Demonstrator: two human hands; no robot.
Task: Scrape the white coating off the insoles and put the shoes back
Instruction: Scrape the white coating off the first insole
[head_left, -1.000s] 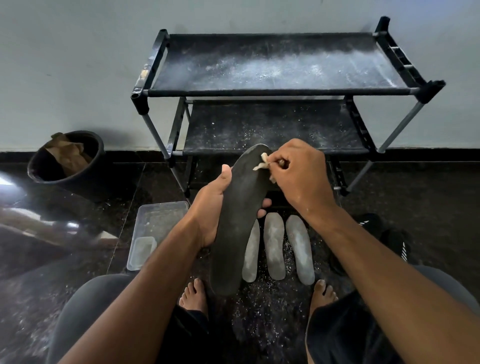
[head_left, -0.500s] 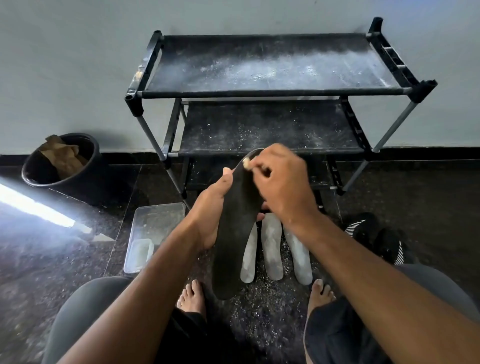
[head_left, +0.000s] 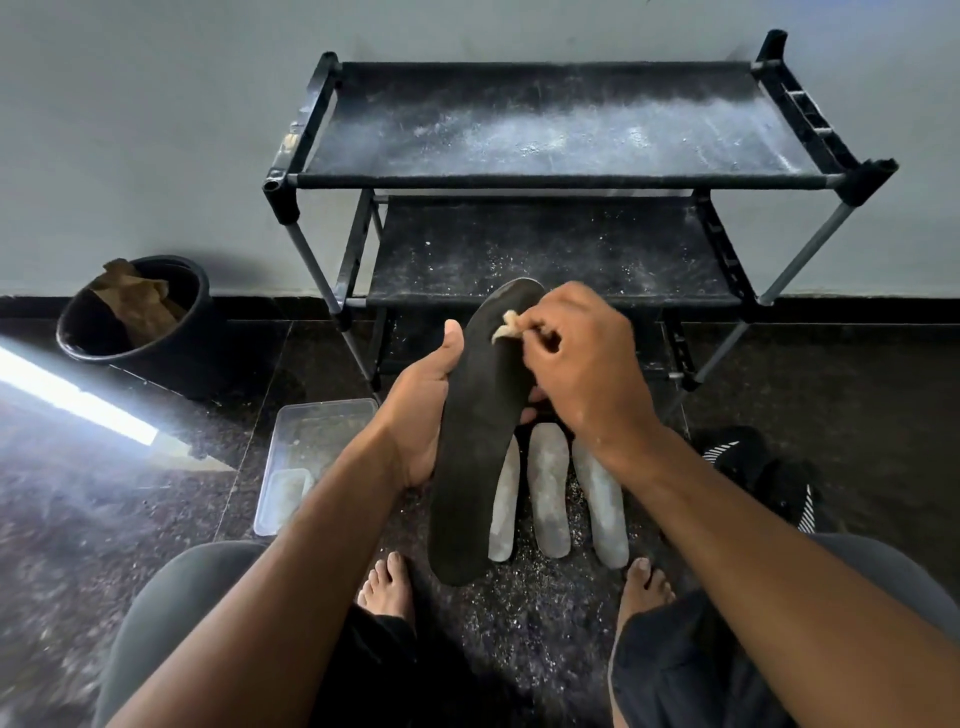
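Dark insole (head_left: 478, 441), left hand (head_left: 423, 410) gripping, right hand (head_left: 582, 358) pinching pale scrap (head_left: 506, 325)

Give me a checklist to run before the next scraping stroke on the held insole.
1. Insole held firm: ok, the left hand grips its edge, thumb on the face.
2. Scraping hand on the work: ok, the right hand pinches a pale flake at the toe end.
3. Scraper tool in hand: cannot tell, the fingers hide whatever they hold.
4. Held face free of white: ok where seen, it looks dark apart from that flake.
5. Other insoles done: not ok, three on the floor are white-coated.
6. Shoes back on rack: not ok, they lie on the floor at right.
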